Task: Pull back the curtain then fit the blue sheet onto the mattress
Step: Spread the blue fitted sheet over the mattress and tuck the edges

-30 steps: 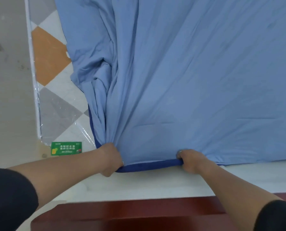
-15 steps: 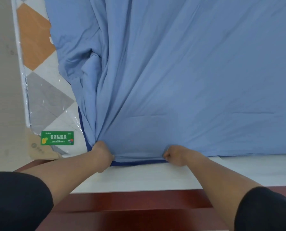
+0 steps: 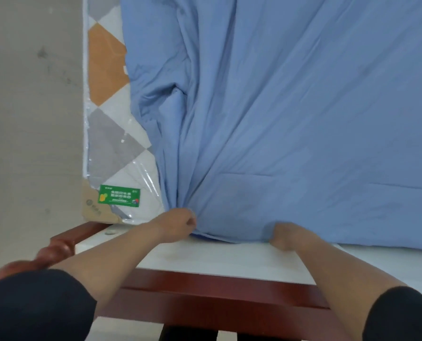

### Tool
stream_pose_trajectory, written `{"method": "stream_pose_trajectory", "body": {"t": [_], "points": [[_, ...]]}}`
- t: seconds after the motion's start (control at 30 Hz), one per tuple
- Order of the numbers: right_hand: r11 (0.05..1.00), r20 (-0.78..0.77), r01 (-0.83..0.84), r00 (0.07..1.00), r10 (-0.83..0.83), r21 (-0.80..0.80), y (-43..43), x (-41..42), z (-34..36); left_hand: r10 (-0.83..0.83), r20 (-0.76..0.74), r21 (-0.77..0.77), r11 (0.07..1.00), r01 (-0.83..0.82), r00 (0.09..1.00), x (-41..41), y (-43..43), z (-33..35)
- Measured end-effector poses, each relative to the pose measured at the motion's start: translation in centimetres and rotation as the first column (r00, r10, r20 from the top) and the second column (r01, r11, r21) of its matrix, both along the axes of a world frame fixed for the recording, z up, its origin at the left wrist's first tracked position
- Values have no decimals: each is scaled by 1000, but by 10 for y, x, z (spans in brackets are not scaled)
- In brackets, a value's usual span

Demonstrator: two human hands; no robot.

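Note:
The blue sheet (image 3: 303,114) lies spread over most of the mattress (image 3: 111,143), which is wrapped in clear plastic and shows a grey, white and orange diamond pattern along its bare left strip. My left hand (image 3: 178,223) grips a bunched fold of the sheet's near edge, with creases fanning up from the fist. My right hand (image 3: 285,236) holds the same near edge further right, its fingers curled under the fabric at the mattress's white front side (image 3: 229,257).
A green label (image 3: 119,195) and a brown cardboard corner guard (image 3: 91,205) sit on the mattress's near-left corner. The red-brown wooden bed frame (image 3: 205,289) runs along the front. A pale wall (image 3: 30,107) stands to the left.
Both hands have drawn the sheet's near edge over the front of the mattress, and the dark blue hem that showed between them is now almost hidden. My view has shifted left.

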State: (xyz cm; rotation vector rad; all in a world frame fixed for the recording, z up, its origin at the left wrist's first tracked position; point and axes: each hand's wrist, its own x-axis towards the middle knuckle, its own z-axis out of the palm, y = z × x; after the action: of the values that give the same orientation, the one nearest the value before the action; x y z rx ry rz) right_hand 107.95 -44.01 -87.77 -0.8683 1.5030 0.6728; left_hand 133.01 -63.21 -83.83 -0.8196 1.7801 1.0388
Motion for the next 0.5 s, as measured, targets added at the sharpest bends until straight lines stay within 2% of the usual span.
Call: {"method": "stream_pose_trajectory", "body": {"t": [0.03,0.1,0.27,0.4,0.47,0.5], "points": [[998,-30,36,999,-37,-46,-16,3,10,166,-50,-66,983,-169,985,6,-11,12],[984,-51,99,993,-107,-146,-48,15,30,322,-117,-151,929,-337,940,20,-29,24],[866,106,257,966,-235,-428,-145,84,69,333,-60,-233,912,-338,941,71,-84,20],[744,166,394,916,-365,-539,-210,149,61,373,-72,-252,890,-379,925,97,-117,-4],[706,65,335,923,-380,-624,-233,170,44,391,-134,-227,882,-413,910,98,-128,-12],[734,-49,261,927,-372,-626,-245,187,29,406,-168,-207,876,-435,898,108,-135,-18]]}}
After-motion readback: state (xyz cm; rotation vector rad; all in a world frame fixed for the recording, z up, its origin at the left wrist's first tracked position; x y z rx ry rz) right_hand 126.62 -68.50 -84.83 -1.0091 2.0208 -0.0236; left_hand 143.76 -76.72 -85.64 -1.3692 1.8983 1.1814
